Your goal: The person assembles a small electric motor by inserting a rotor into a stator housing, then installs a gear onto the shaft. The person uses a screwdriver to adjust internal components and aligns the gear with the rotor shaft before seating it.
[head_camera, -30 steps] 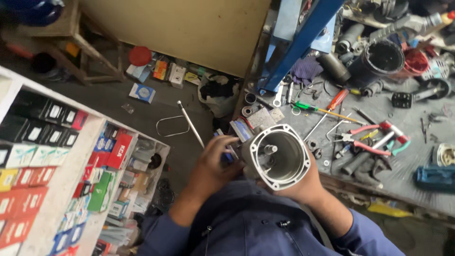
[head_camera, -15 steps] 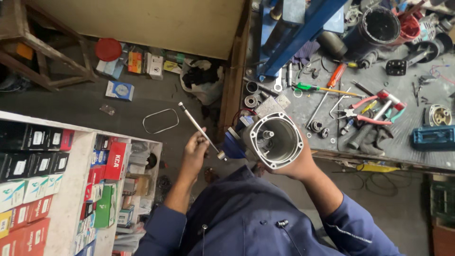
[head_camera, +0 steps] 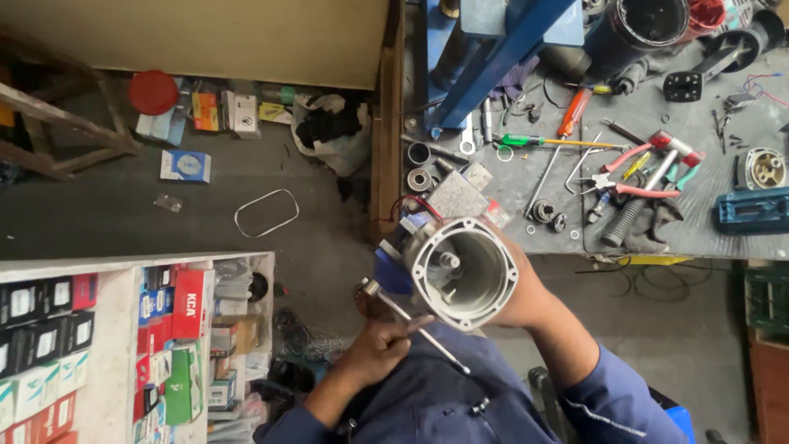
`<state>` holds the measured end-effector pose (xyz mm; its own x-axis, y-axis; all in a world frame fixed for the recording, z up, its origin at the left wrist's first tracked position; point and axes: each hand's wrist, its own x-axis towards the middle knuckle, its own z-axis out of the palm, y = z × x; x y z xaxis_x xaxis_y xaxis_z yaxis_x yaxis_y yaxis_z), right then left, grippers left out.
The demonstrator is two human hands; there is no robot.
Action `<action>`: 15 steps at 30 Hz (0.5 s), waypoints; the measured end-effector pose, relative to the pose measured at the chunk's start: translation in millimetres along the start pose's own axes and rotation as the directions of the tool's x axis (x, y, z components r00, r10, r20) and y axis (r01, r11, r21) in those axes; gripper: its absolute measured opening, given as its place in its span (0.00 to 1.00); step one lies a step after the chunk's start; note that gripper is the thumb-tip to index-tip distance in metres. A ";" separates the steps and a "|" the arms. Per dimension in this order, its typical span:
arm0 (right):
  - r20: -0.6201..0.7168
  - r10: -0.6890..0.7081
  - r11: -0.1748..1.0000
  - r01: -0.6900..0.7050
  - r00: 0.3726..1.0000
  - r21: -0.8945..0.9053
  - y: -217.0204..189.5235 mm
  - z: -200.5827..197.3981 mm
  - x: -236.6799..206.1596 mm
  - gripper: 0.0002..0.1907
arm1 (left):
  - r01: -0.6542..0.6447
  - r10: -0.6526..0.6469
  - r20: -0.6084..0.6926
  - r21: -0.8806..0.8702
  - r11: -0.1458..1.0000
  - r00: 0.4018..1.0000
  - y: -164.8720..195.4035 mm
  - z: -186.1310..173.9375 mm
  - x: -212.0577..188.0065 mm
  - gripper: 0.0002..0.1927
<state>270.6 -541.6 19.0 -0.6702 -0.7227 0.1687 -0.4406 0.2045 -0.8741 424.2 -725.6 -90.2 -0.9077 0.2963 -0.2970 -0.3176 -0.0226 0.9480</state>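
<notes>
A: Where is the motor housing (head_camera: 465, 272)?

B: Off the desk (head_camera: 707, 234), cupped in the right hand (head_camera: 516, 289), open mouth facing up.

A: And the left hand (head_camera: 380, 345)?

B: Its grip is closed on a thin metal rod (head_camera: 408, 317). The rod slants up-left to down-right, just beside the housing's lower-left rim.

A: Anything hidden?

B: The right fingers, behind the housing.

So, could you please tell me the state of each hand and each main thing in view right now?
left hand: closed around the thin metal rod
thin metal rod: held slanted, one end by the housing's side
right hand: gripping the round metal housing from beneath
round metal housing: held up, open end facing the camera
red-handled pliers: lying on the workbench
workbench: cluttered with tools
</notes>
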 end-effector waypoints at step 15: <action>0.035 -0.023 0.991 0.018 0.999 0.136 2.3 -14.0 13.0 0.42 | -0.485 -0.220 -0.489 -0.871 0.077 0.844 45.2 -119.0 86.1 0.18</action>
<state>252.5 -541.3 25.6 -0.6384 -0.7500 0.1731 -0.3675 0.0994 -0.9247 299.1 -814.8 -86.6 -0.8304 -0.2120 -0.5152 0.1769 -0.9773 0.1170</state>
